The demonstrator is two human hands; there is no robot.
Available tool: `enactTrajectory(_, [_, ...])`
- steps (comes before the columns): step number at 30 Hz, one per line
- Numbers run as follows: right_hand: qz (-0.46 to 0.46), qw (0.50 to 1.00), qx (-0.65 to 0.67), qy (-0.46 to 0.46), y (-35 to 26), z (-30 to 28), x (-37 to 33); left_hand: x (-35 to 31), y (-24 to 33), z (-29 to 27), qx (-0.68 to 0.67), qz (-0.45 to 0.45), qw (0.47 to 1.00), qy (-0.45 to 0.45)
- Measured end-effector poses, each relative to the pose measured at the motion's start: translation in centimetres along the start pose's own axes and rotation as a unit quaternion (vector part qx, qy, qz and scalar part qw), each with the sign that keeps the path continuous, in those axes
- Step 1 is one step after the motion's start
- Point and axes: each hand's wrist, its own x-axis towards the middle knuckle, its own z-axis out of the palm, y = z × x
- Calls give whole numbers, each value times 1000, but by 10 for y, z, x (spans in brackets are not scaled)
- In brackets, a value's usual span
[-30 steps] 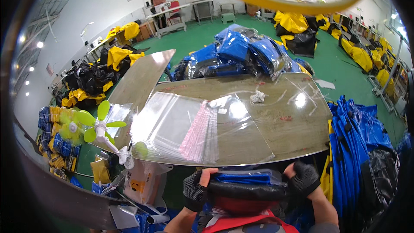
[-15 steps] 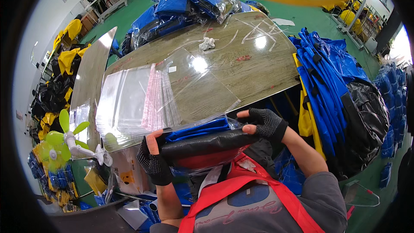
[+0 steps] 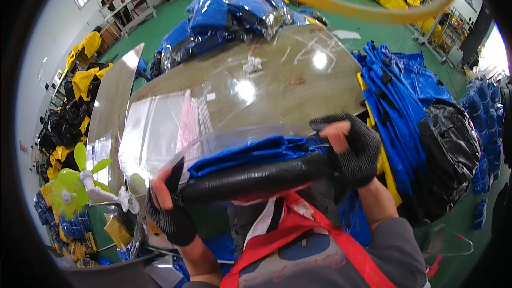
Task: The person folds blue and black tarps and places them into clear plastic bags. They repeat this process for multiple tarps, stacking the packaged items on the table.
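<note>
Bundle point(image 3: 256, 173), blue and black in clear film point(image 3: 234, 135) — held up before the desk point(image 3: 304, 96), covering part of its near edge; underside hidden. Left hand point(image 3: 170, 210) clamped on one end, right hand point(image 3: 354, 152) on the other — some fingers out of sight. Film's upper outline blurred.

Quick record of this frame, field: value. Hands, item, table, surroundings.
left hand: gloved, holding item's left end
right hand: gloved, holding item's right end
item: folded bundle, blue over black, with clear plastic
table: flat clear bags, white scrap
far edge: wrapped blue bundles
left: green fan
right: draped blue sheets
</note>
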Motion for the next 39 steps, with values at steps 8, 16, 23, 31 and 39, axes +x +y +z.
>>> enactTrajectory(8, [-87,984,-2,153,-44,-9,39,13,19,-10,-1,92,986,140])
enactTrajectory(16, [-43,991,-84,91,-54,-24,61,22,56,22,-60,131,989,26])
enactTrajectory(23, [-26,989,90,111,-41,-11,43,28,28,0,2,103,991,85])
enactTrajectory(31, [-42,986,-103,127,-50,-30,26,27,31,-9,-24,133,987,83])
enactTrajectory(39, [95,959,220,154,4,4,40,68,-14,-26,126,74,978,-146])
